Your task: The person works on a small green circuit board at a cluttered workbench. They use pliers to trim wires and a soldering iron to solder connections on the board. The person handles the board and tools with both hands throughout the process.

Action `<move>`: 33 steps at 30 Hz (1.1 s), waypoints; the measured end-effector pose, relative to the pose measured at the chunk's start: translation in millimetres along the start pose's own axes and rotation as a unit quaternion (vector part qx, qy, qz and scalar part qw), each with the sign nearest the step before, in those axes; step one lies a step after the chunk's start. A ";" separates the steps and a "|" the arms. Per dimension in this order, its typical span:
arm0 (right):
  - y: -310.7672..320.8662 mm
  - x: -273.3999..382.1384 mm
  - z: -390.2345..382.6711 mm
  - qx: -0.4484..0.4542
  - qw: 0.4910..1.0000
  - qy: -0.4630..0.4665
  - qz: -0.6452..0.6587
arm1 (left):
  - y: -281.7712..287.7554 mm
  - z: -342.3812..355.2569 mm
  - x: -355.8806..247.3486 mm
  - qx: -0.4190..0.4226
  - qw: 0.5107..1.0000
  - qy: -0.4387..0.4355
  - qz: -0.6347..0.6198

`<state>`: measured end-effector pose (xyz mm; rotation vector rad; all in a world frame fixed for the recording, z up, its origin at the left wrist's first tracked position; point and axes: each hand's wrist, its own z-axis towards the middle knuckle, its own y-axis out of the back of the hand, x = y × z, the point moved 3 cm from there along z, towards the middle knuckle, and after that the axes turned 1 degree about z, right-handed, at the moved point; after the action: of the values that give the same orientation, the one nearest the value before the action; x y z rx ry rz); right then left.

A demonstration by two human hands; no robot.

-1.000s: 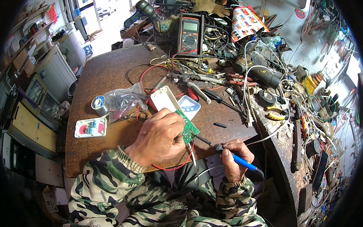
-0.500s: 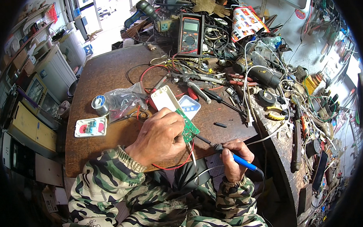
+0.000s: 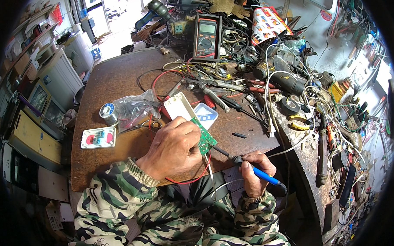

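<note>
My left hand [image 3: 172, 146] is closed on a small green circuit board [image 3: 206, 141], gripping its left side near the table's front edge. My right hand [image 3: 253, 172] grips a soldering iron by its blue handle [image 3: 265, 177]. The iron's dark tip meets the board's lower right edge; exact contact is too small to tell. A red wire [image 3: 187, 182] and a whitish cable [image 3: 210, 171] run below the board. Behind it lie a cream plastic case half [image 3: 179, 105] and a shallow translucent tray [image 3: 206, 115].
At the left are a solder spool [image 3: 108, 112], a clear plastic bag [image 3: 136, 108] and a white box with blue terminals [image 3: 98, 138]. A multimeter [image 3: 206, 38] stands at the back. Pliers [image 3: 213, 98], a black tape roll [image 3: 288, 106] and tangled cables crowd the right.
</note>
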<state>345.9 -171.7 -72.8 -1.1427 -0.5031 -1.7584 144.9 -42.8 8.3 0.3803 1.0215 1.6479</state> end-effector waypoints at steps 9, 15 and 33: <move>0.1 -0.9 -0.5 -0.007 1.000 0.001 -0.009 | -0.4 0.1 0.6 0.002 1.000 0.002 0.001; 0.0 -1.1 -0.5 -0.008 1.000 0.000 -0.008 | 0.0 0.4 0.2 0.001 1.000 0.000 0.001; -0.3 -1.6 -0.5 -0.007 1.000 0.001 -0.003 | -0.7 0.3 0.5 0.007 1.000 0.007 0.005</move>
<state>345.6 -171.2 -74.4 -1.1498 -0.4939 -1.7697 145.3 -42.2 7.8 0.3855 1.0428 1.6556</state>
